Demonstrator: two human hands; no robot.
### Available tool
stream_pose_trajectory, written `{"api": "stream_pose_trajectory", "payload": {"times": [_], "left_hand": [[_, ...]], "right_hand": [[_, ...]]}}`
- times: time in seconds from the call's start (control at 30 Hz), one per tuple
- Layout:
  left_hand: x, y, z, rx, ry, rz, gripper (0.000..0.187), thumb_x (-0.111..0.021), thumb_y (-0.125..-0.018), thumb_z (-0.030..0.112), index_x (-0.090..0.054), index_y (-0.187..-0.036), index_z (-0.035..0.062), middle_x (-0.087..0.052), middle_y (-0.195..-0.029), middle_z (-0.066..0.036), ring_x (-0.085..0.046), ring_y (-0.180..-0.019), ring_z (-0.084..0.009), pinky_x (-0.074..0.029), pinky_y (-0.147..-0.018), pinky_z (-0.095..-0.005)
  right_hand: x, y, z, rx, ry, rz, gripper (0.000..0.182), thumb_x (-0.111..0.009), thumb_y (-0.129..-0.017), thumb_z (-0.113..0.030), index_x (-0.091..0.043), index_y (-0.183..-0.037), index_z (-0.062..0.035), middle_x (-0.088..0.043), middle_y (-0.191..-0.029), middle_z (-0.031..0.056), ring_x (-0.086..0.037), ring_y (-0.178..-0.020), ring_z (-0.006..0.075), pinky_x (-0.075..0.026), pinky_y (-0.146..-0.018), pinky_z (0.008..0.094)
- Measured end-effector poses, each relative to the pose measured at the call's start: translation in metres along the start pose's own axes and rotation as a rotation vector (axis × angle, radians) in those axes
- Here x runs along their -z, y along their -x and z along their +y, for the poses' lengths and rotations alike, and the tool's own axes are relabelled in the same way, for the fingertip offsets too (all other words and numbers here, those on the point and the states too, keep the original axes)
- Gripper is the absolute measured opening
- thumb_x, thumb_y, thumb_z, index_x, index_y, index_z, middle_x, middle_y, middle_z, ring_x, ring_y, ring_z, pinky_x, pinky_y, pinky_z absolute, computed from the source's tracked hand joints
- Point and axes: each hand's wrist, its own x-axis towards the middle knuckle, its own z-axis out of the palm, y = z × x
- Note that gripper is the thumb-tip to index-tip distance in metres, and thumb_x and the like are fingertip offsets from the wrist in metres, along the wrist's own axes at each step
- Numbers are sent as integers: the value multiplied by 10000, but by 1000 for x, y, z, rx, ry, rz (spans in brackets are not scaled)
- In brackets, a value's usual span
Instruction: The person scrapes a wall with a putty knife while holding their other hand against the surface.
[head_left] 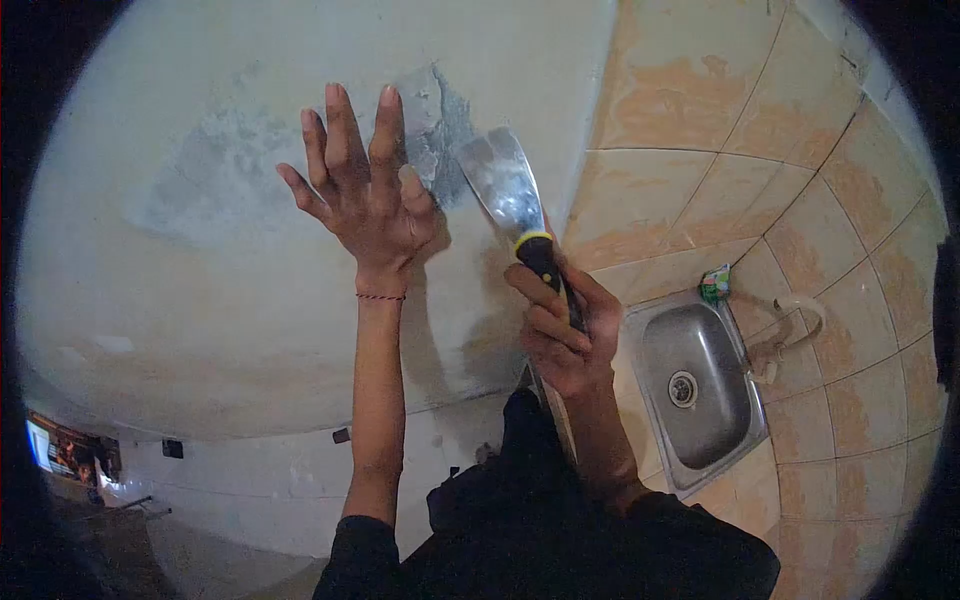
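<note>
My right hand [575,335] grips a putty knife [507,185] by its black and yellow handle, the broad metal blade pointing up and left. The blade's edge is right beside a peeling patch [453,140] of cracked grey plaster on the pale wall [230,310]. To the left of that patch, my left hand [375,205] is spread against the wall with its fingers apart, holding nothing. A thin cord bracelet circles the left wrist. A wide, rough whitish-grey area [225,165] of wall lies left of my left hand.
Low on the right is a steel sink [690,345] with a round drain, and a tap [815,312] beside it. A small green packet [716,283] sits at the sink's corner. Cream and orange tiles [680,95] cover the adjoining wall.
</note>
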Motion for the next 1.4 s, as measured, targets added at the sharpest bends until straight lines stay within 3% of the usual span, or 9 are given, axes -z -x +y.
{"api": "stream_pose_trajectory", "payload": {"times": [0.2, 0.3, 0.4, 0.47, 0.57, 0.7, 0.9, 1.1, 1.4], "left_hand": [[1, 1, 0, -11, -36, -19, 593, -151, -1021, 492, -528, -1434, 293, -412, -1555, -39, -288, -1471, -247, 57, -1227, -475], [1, 2, -1, -15, -19, -14, 597, -145, -1023, 496, -527, -1435, 292, -410, -1556, -43, -288, -1470, -249, 52, -1227, -478], [3, 3, 2, 21, -46, -43, 616, -128, -1023, 514, -529, -1432, 289, -411, -1555, -45, -290, -1469, -250, 49, -1228, -478], [0, 3, 0, 3, -46, -22, 627, -118, -1021, 528, -532, -1429, 291, -411, -1554, -45, -293, -1469, -249, 49, -1230, -472], [0, 3, 0, 10, -53, -29, 645, -107, -1016, 549, -535, -1424, 294, -412, -1553, -46, -295, -1468, -245, 48, -1232, -465], [-1, 4, -1, -14, -65, -23, 635, -118, -1015, 537, -533, -1426, 288, -405, -1557, -51, -293, -1471, -247, 48, -1234, -459], [-2, 5, 0, -27, -56, -12, 587, -168, -1014, 464, -531, -1431, 269, -407, -1556, -69, -286, -1474, -264, 40, -1234, -460], [-3, 5, -2, -30, -48, -5, 592, -173, -1011, 468, -531, -1434, 259, -396, -1562, -95, -277, -1478, -291, 40, -1229, -466], [-3, 6, -4, -10, -55, -16, 629, -142, -1006, 521, -530, -1435, 276, -402, -1556, -110, -278, -1476, -304, 36, -1225, -483]], "right_hand": [[13, -6, 1, -66, -8, 0, 247, -357, -1074, -241, -420, -1094, -2, -385, -776, 54, -393, -416, 65, -383, -321, 192], [26, 10, 4, 80, 151, 114, 254, -356, -1078, -270, -428, -1089, -26, -397, -752, 53, -405, -435, 76, -402, -346, 220], [24, 18, 4, 235, 421, 253, 396, -444, -1048, -302, -394, -1406, -139, -496, -819, 115, -512, -545, 162, -431, -401, 220], [14, 18, 5, 286, 636, 239, 440, -426, -1052, -278, -364, -1463, -134, -513, -851, 146, -538, -580, 177, -442, -393, 236], [12, 16, 0, 283, 752, 173, 533, -438, -1044, -272, -271, -1547, -222, -536, -928, 202, -561, -609, 200, -462, -394, 249], [11, 7, -3, 240, 788, 123, 579, -470, -1031, -273, -250, -1566, -293, -504, -905, 184, -526, -579, 169, -468, -381, 247], [13, 0, -1, 235, 610, 101, 574, -462, -1048, -287, -223, -1570, -313, -386, -767, 69, -350, -433, 61, -336, -284, 168], [19, -4, 3, 172, 680, 175, 613, -498, -1036, -389, -207, -1574, -348, -387, -670, 38, -314, -389, 71, -275, -276, 189], [1, -12, 9, 130, 584, 211, 648, -502, -1031, -406, -171, -1584, -335, -408, -677, 48, -321, -387, 73, -274, -277, 191]]}}
